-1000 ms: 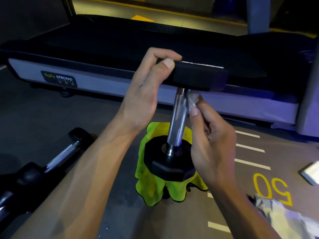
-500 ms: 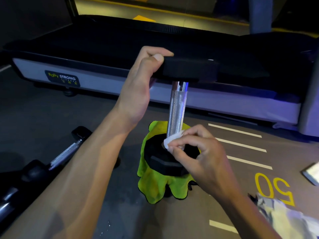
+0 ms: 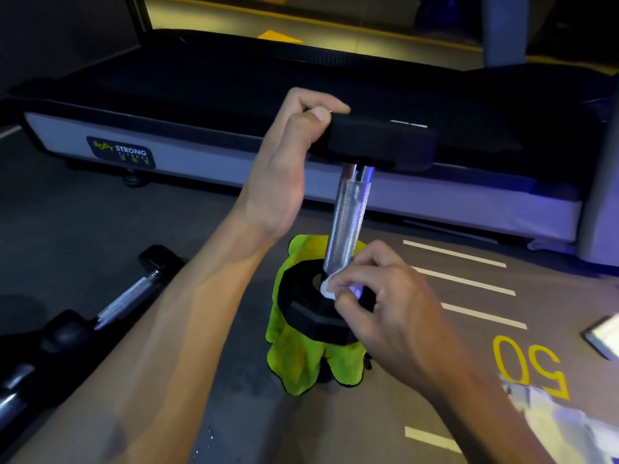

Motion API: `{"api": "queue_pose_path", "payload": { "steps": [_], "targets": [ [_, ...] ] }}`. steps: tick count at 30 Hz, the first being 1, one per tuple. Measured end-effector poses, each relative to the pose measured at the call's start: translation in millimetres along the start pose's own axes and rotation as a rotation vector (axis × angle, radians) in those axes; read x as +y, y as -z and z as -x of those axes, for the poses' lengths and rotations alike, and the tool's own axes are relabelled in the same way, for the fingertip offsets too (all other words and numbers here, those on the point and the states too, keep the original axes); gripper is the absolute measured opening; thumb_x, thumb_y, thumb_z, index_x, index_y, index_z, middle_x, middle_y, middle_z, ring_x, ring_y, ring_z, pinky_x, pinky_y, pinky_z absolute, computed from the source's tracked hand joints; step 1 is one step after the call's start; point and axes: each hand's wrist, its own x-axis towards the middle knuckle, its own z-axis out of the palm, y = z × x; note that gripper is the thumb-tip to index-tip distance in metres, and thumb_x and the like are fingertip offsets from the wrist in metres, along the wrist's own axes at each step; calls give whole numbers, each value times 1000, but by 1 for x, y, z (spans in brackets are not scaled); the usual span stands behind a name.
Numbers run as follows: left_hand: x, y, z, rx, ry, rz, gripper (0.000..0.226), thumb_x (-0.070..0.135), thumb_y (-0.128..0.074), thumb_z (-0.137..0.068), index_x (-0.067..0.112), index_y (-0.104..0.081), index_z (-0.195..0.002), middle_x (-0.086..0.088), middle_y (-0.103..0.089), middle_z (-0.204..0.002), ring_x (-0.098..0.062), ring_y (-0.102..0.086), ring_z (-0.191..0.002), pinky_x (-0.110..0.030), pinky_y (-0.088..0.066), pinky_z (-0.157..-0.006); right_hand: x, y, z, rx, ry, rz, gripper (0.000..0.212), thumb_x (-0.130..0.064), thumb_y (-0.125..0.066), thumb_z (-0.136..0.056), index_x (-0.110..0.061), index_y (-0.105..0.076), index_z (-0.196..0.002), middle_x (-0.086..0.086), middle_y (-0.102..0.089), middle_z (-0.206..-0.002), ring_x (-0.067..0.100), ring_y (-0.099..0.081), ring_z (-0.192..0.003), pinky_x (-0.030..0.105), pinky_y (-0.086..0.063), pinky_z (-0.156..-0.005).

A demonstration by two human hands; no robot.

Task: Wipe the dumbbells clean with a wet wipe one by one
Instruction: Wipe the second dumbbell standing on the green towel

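Observation:
A black hex dumbbell (image 3: 348,216) with a knurled chrome handle stands upright on a lime-green cloth (image 3: 291,356) on the floor. My left hand (image 3: 284,169) grips the left edge of its top head and holds it steady. My right hand (image 3: 385,303) pinches a small white wet wipe (image 3: 328,288) against the foot of the handle, on the upper face of the bottom head. Most of the wipe is hidden under my fingers.
Other black dumbbells (image 3: 127,296) lie on the floor at the left. A treadmill deck (image 3: 234,155) marked BODY STRONG runs across the back. A white packet (image 3: 576,426) lies at the lower right, a flat pale object (image 3: 603,333) at the right edge.
My right hand slid the wipe from the top of the handle down to its foot. It now rests on the bottom head. My left hand kept its grip on the top head.

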Motion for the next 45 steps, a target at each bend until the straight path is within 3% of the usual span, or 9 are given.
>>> {"api": "queue_pose_path", "payload": {
  "steps": [8, 12, 16, 21, 26, 29, 34, 39, 45],
  "targets": [
    [2, 0, 3, 8, -24, -9, 27, 27, -35, -95, 18, -59, -104, 4, -58, -106, -3, -52, -95, -22, -40, -88, 17, 9, 3, 92, 19, -40, 21, -8, -71, -87, -27, -75, -78, -19, -58, -90, -18, -57, -88, 2, -37, -74],
    [1, -3, 2, 20, -29, -16, 26, 27, -34, -96, 20, -58, -102, 6, -59, -105, -1, -52, -91, -21, -40, -87, 7, -5, 9, 80, 76, -89, 15, -20, -66, -88, -30, -78, -88, -20, -61, -95, 3, -61, -93, 9, -42, -80],
    [2, -2, 0, 21, 10, -41, 22, 34, -42, -96, 23, -60, -102, 15, -59, -99, 0, -52, -89, -23, -39, -88, 24, 0, 2, 110, -16, -122, 14, -30, -63, -83, -34, -76, -80, -17, -63, -92, 8, -63, -92, 24, -47, -79],
    [9, -2, 8, 2, -89, -128, 67, 60, -68, -79, 6, -56, -118, 17, -61, -95, 10, -59, -83, -11, -45, -78, 34, 4, -2, 79, -18, -160, 15, -18, -68, -85, -28, -77, -80, -14, -65, -92, 8, -64, -91, 17, -43, -76],
    [8, 2, 12, 72, -180, -293, 32, 49, -67, -89, 25, -58, -107, -7, -58, -115, -2, -56, -102, -19, -41, -90, 33, 4, 4, 120, -35, -315, 23, -4, -75, -86, -27, -78, -82, -12, -72, -94, 10, -69, -93, 18, -49, -77],
    [12, 3, 19, 71, -263, -378, 17, 42, -60, -96, 30, -58, -108, 6, -54, -108, -2, -52, -101, -19, -38, -92, 32, 6, 5, 109, -60, -372, 21, -8, -79, -86, -29, -78, -86, -12, -74, -95, 9, -69, -95, 13, -46, -79],
    [14, 12, 23, 7, -275, -387, 17, 35, -51, -102, 28, -59, -115, 9, -55, -111, 0, -53, -105, -16, -37, -96, 19, 1, 3, 123, -11, -446, 18, -6, -81, -84, -24, -79, -88, -11, -76, -95, 12, -72, -96, 27, -56, -86],
    [11, 23, 22, -24, -247, -314, 18, 35, -49, -102, 28, -58, -115, -6, -57, -114, -8, -52, -104, -23, -40, -93, 1, -4, -17, 398, 73, -523, 14, -6, -81, -84, -17, -77, -91, -1, -68, -98, 19, -71, -93, 27, -56, -84],
    [8, 36, 22, 14, -137, -165, 21, 39, -49, -99, 28, -59, -113, 21, -54, -94, 3, -50, -88, -19, -42, -85, 4, -14, -8, 122, 79, -348, 9, -14, -85, -81, -20, -79, -81, -11, -68, -81, 13, -65, -83, 20, -48, -73]
  ]
}}
